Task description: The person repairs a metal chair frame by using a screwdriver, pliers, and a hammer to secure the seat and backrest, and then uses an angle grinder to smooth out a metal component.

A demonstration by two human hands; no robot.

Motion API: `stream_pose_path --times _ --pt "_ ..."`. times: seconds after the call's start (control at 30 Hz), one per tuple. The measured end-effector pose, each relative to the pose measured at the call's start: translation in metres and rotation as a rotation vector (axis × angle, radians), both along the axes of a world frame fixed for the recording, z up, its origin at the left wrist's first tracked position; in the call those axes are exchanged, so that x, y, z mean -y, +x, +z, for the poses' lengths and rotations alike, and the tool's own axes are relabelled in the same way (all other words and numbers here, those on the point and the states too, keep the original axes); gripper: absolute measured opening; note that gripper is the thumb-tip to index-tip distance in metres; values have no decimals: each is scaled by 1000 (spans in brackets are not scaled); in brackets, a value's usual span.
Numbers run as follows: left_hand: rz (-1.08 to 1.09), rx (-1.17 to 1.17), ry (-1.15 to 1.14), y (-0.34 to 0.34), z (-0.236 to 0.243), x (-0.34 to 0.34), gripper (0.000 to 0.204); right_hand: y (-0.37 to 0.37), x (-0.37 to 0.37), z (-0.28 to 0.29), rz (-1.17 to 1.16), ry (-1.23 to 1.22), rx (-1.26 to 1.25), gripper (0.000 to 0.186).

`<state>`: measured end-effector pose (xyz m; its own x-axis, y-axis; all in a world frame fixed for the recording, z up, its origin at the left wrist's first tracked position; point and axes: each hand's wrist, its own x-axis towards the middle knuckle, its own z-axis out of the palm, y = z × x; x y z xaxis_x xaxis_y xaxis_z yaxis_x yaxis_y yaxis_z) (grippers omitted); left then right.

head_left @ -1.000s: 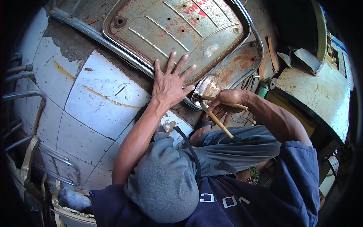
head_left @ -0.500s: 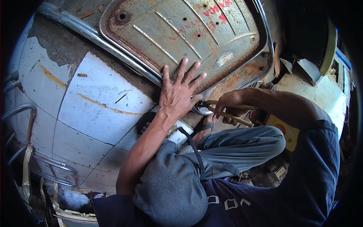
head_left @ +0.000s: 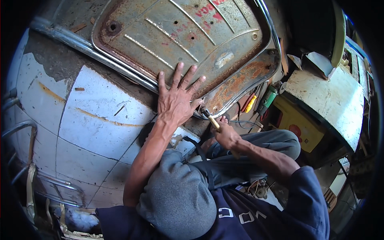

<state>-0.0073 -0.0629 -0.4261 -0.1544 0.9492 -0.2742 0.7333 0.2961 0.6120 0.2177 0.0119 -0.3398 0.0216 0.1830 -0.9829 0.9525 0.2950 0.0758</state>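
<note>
A rusty metal panel (head_left: 180,36) with raised ribs and red markings lies before me, edged by a chrome tube frame (head_left: 116,66). My left hand (head_left: 176,102) rests flat on its near edge, fingers spread, holding nothing. Close by the left thumb, my right hand (head_left: 228,136) grips the light-coloured handles of what look like pincers (head_left: 213,120). Their dark jaws meet the near corner of the panel's rim; what they bite on is too small to tell. A second rusty strip (head_left: 248,80) runs along the panel's right side, inside a curved chrome edge.
To the right lie a green angle grinder (head_left: 269,99), a red-and-yellow hand tool (head_left: 251,103) and a yellow box (head_left: 300,124) beneath a pale board (head_left: 328,92). White tiles (head_left: 104,96) cover the left floor, with bent chrome tubing (head_left: 60,176) beyond.
The pincers' handles have come together and swung down toward me, and my right elbow has dropped. My left hand stays on the panel; the whole view has shifted slightly.
</note>
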Motion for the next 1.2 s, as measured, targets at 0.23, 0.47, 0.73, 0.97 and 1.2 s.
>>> stream_pose_path --times 0.23,0.47,0.73,0.97,1.2 --pt "-22 -94 -16 9 2 -8 68 87 66 -51 432 909 -555 56" --pt "-27 -188 -56 3 8 1 68 6 -35 41 -189 -39 -232 45" --pt "-7 -207 -5 6 3 0 71 -56 -114 35 -77 -444 144 38" --pt "-3 -214 29 8 -6 2 72 -111 -142 2 -54 -664 379 40" --pt "16 -172 39 12 -12 6 76 -144 -161 -35 -67 -883 610 46"
